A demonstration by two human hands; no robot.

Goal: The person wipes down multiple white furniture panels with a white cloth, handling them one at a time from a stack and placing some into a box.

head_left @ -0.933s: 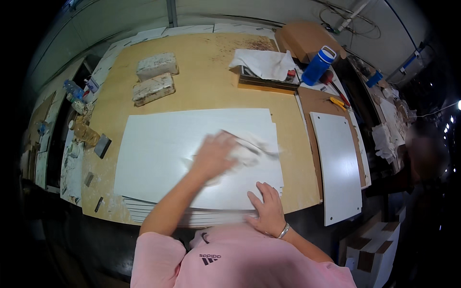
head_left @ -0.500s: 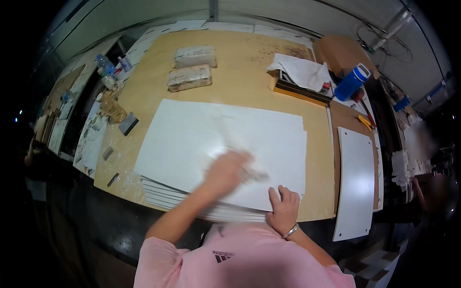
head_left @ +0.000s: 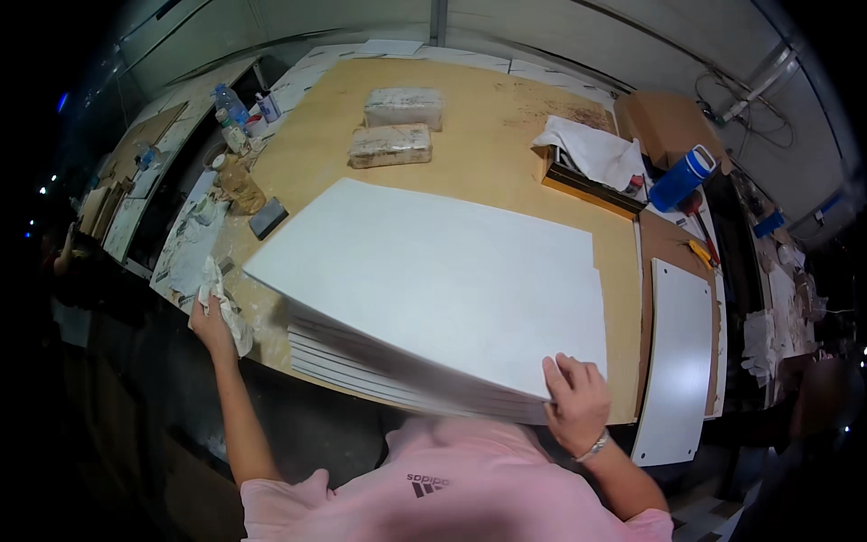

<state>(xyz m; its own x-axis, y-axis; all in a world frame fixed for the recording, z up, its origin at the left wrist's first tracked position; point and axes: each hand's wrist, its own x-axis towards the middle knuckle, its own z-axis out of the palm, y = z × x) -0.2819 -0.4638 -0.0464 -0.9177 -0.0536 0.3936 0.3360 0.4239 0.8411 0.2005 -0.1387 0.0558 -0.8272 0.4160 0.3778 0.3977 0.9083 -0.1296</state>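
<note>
My left hand is at the table's left front edge, its fingers closed on a crumpled whitish cloth that hangs partly over the edge. With my right hand I grip the near right edge of a large white panel. That panel is tilted, its front edge raised off a stack of similar white panels. My right fingertips are on top of the panel; the underside of the grip is hidden.
Two wrapped blocks stand at the back. A grey sanding block and bottles line the left. To the right are a box with a white cloth, a blue bottle, yellow-handled pliers and a narrow white board.
My left hand has swung from the panel's middle to the left table edge with the cloth. The panel's front edge has risen, and my right hand now grips it instead of resting on top.
</note>
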